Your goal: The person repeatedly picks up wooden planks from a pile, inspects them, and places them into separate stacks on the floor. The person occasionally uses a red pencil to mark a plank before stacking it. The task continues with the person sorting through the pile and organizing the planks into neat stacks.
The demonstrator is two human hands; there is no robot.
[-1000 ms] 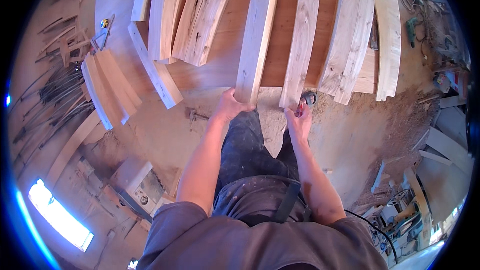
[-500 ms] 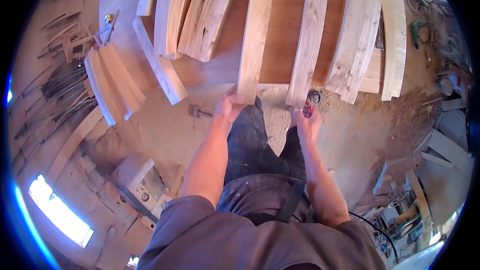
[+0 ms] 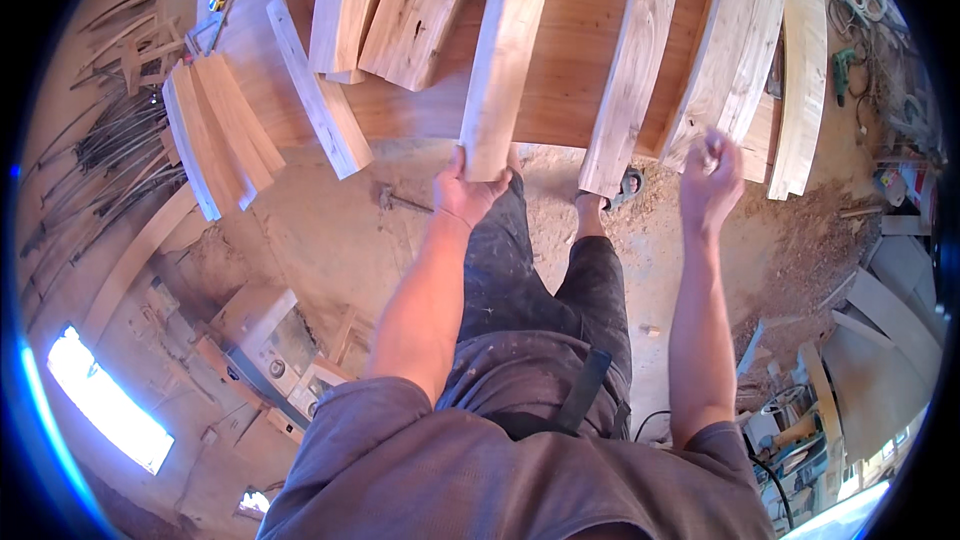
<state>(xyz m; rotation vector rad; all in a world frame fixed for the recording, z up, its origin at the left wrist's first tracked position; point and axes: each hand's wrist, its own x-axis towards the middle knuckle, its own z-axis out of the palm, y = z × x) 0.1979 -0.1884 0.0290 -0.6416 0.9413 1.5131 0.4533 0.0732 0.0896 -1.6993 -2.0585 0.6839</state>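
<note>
Your left hand (image 3: 468,191) is closed round the near end of a long, pale, straight-sided wooden board (image 3: 510,55), thumb at its left side and the other fingers partly hidden by the wood. That board lies across the broad brown wooden surface (image 3: 568,50), its near end jutting past the near edge toward you. From your left hand it runs away from you, its long axis crossing the near edge and leaning slightly right as it goes toward the far side.

Your right hand (image 3: 712,185) is well apart from this board, so the left is clearly the nearer one. The right is lifted with its fingers curled; blur hides whether they pinch anything, so you can't tell from here. It shows in front of the near end of a wide, knotty, light-brown board pair (image 3: 742,50), and contact there is unclear.

Between your hands lies a narrow, grained, light-brown wooden board (image 3: 640,55), roughly alongside the first, its near end also overhanging the near edge, touched by neither hand.
</note>
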